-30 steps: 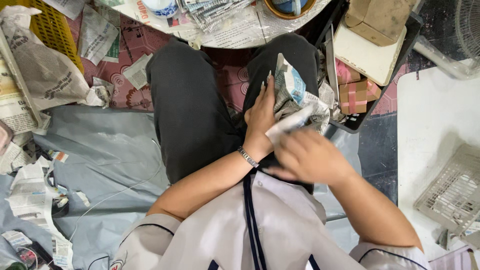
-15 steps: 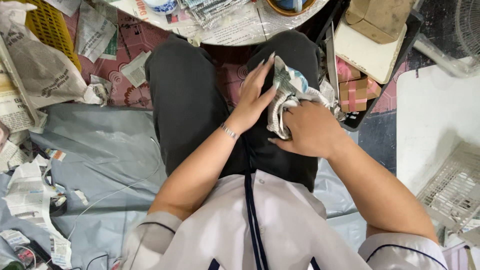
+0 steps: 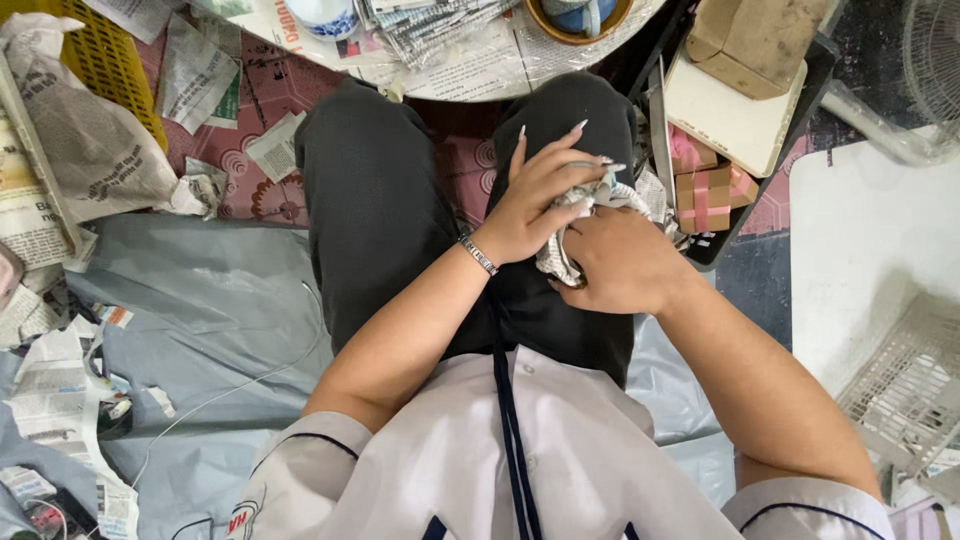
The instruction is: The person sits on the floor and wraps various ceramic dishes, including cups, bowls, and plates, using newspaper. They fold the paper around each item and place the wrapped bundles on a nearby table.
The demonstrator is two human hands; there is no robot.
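Fingers of both hands clench a crumpled newspaper wad (image 3: 572,225) on the person's right thigh: left hand (image 3: 535,200) pressing from 10 o'clock, right hand (image 3: 620,265) gripping at 4 o'clock; pink gift boxes (image 3: 705,185) lie at 2 o'clock

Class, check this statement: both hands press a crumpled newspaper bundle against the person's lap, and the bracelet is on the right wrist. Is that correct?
One detail is wrong. The bracelet is on the left wrist, not the right, as the head view shows. The rest holds: the left hand and right hand both press the crumpled newspaper bundle against the lap.
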